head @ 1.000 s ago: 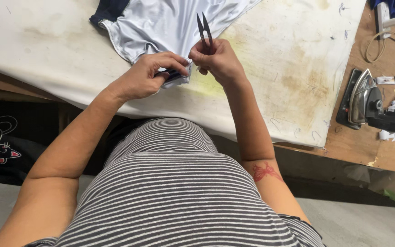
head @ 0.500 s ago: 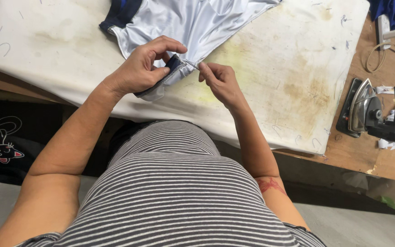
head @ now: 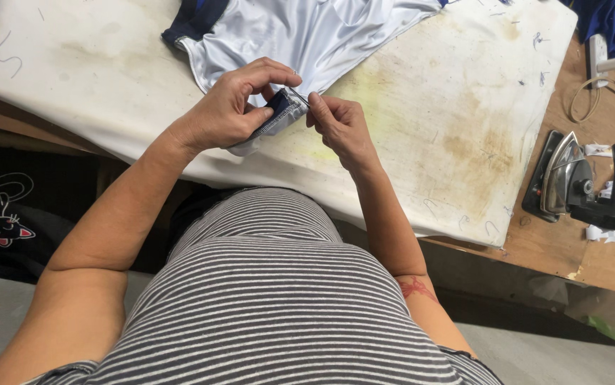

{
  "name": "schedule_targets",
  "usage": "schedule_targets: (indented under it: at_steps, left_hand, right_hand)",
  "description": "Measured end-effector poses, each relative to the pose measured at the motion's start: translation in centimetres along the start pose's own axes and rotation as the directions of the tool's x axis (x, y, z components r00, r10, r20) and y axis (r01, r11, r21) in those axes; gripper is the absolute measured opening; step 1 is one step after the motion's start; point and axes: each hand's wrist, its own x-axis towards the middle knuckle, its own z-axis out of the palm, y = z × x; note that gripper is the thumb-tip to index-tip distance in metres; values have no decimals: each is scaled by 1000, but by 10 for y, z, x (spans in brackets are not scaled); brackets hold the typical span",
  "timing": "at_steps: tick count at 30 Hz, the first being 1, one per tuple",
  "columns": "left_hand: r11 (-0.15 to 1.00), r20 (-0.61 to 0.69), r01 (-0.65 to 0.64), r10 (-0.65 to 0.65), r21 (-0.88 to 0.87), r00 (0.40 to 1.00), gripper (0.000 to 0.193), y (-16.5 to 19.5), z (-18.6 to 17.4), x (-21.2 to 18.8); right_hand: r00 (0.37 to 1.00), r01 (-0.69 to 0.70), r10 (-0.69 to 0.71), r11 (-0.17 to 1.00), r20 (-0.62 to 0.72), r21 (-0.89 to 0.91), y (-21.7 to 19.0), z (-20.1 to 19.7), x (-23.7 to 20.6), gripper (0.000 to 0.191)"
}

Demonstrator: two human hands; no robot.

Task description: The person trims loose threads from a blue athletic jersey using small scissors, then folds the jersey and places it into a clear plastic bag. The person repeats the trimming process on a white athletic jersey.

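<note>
In the head view, the left hand (head: 230, 108) curls around a folded edge of the white garment (head: 300, 36), thumb and fingers pressed together on its dark blue trim (head: 277, 108). The right hand (head: 339, 128) meets it from the other side, fingertips pinched tight at the same edge; whether something thin sits between them cannot be told. The garment lies spread over a stained white padded board (head: 457, 121). A steam iron (head: 571, 182) rests on the wooden table (head: 535, 242), well apart to the right.
</note>
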Motion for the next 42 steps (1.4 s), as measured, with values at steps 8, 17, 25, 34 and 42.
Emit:
schedule_targets:
  at_steps: [8,17,25,34,42]
  left_hand:
    - [998,24,-56,56,22,998,54,-3,1,3]
    - [999,8,13,-13,36,1000,58,-5,-1,3]
    - [992,-99,65,-55,107,994,65,-10,5,6]
    - [974,-283,16,50,226,958,18,-23,29,20]
    - [973,-352,61,21,222,936,12,-22,27,19]
  right_hand:
    - [999,-19,16,998,42,58,-1,3,1,43]
    - [986,168,-167,986,-19,23,12,-2,2,36]
    - [889,442,-442,897,-115,-32,31,27,13,6]
    - [955,297,-261,832,-142,468,23,17,22,10]
    - [859,352,-445,872,-253,-340,15,-2,-8,27]
